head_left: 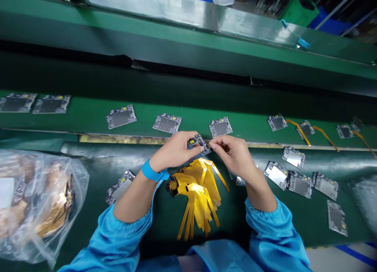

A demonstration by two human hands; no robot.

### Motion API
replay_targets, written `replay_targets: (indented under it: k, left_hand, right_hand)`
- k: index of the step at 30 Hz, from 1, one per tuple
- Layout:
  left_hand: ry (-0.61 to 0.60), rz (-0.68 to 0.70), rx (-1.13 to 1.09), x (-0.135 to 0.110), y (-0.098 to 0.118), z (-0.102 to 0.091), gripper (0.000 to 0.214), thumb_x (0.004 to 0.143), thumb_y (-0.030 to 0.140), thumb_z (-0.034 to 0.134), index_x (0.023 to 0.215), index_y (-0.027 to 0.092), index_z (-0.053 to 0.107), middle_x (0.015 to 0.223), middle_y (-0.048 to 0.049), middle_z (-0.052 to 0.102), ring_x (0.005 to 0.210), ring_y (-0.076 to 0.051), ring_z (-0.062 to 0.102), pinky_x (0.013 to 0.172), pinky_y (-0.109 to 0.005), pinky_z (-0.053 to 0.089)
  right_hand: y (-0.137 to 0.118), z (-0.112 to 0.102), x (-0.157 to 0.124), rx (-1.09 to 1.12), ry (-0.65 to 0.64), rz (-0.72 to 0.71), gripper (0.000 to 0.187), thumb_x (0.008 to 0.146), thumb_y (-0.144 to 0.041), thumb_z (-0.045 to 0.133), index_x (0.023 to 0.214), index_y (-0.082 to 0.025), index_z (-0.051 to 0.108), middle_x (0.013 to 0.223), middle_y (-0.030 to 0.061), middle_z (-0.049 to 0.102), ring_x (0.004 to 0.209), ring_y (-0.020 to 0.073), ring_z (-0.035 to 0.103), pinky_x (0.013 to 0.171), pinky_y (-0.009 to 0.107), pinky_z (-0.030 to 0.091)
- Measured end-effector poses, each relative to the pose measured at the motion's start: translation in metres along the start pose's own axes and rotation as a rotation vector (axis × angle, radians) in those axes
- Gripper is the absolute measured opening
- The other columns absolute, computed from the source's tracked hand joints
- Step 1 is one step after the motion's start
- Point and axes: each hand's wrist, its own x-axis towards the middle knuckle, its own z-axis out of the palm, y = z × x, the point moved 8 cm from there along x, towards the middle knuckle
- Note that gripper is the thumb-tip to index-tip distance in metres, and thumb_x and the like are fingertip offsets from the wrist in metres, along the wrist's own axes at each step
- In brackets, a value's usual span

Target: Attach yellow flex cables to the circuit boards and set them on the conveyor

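My left hand, with a blue strap at the wrist, grips a circuit board between thumb and fingers. The board bears a small yellow sticker. At its right edge, thumb and forefinger of my right hand are pinched together; whatever is between them is hidden by the fingertips. Just below both hands lies a fanned heap of yellow-orange flat flex cables, their dark connector ends bunched to the left. Beside my left forearm rests another circuit board, partly covered by the arm.
Several boards lie along the green belt; those at right have orange flex cables attached. More loose boards lie on the bench to the right. At left stands a clear plastic bag with orange contents. A raised metal ledge runs behind.
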Motion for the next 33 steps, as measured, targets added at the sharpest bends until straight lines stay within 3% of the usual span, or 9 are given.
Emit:
replay_targets:
  k: [14,20,28,33]
  left_hand:
    - [0.028,-0.033,0.084,0.004,-0.008,0.006,0.027,0.086,0.038,0.063,0.070,0.019,0.055,0.063,0.0026,0.053,0.060,-0.013,0.045,0.056,-0.027,0.029]
    - [0.088,-0.033,0.162,0.003,-0.004,0.004,0.039,0.084,0.041,0.064,0.063,0.020,0.039,0.057,0.0046,0.043,0.057,-0.012,0.038,0.055,-0.028,0.022]
    - [0.175,-0.121,0.188,0.001,0.000,0.000,0.042,0.075,0.038,0.066,0.056,0.021,0.033,0.052,0.0051,0.035,0.055,-0.012,0.035,0.053,-0.028,0.020]
    - [0.169,-0.076,0.190,0.002,0.004,0.002,0.040,0.078,0.038,0.067,0.057,0.021,0.037,0.053,0.0046,0.040,0.054,-0.012,0.038,0.052,-0.028,0.022]
  right_hand:
    - [0.000,0.003,0.001,0.004,-0.067,0.036,0.016,0.098,-0.021,0.060,0.089,-0.019,0.073,0.076,0.0005,0.074,0.065,0.0138,0.063,0.062,0.025,0.043]
    - [0.002,0.003,0.001,0.020,-0.078,0.045,0.015,0.097,-0.021,0.060,0.090,-0.019,0.073,0.078,0.0007,0.075,0.067,0.0143,0.065,0.063,0.025,0.043]
    - [-0.001,0.003,0.000,0.067,-0.070,0.046,0.015,0.097,-0.022,0.059,0.091,-0.020,0.072,0.079,0.0010,0.074,0.068,0.0148,0.065,0.063,0.026,0.044]
    - [0.005,0.004,0.000,0.077,-0.106,0.082,0.018,0.099,-0.030,0.058,0.090,-0.020,0.071,0.074,0.0005,0.071,0.063,0.0139,0.060,0.058,0.025,0.041]
